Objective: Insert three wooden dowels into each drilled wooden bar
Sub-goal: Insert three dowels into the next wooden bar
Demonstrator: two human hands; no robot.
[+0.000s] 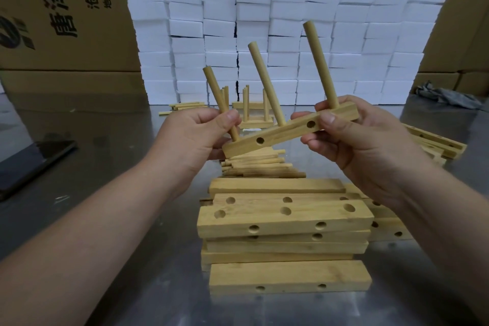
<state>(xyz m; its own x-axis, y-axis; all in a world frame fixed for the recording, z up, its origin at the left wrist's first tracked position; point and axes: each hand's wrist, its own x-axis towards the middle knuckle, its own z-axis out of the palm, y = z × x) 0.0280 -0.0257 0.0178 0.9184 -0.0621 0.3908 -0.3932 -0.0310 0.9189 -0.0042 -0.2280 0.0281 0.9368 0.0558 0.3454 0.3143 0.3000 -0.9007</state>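
A drilled wooden bar (280, 135) is held tilted in the air, its right end higher. Three dowels stand in its top face: a left dowel (214, 90), a middle dowel (264, 79) and a right dowel (318, 61). My left hand (195, 137) pinches the left dowel near its base, just above the bar's left end. My right hand (354, 137) grips the bar's right end, thumb on the front face beside a side hole. Below lies a stack of drilled bars (285, 219), with a heap of loose dowels (254, 167) behind it.
Two bars fitted with dowels (251, 108) stand further back on the metal table (132, 259). More dowels (185, 106) lie at the foot of a wall of white foam blocks (285, 42). More bars (436, 145) lie right, a phone (34, 164) left, cartons behind.
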